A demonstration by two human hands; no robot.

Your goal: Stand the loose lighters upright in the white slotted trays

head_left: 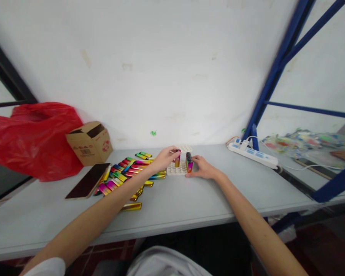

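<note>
A white wall (166, 84), marked with faint tan smudges and a small green scribble (153, 133), rises behind a pale grey worktop (207, 199). A blue metal frame (271, 84) stands at the right, a dark post (10, 67) at the left. Dark red floor tiles (115, 251) show below, in shadow; the light above is even.
</note>
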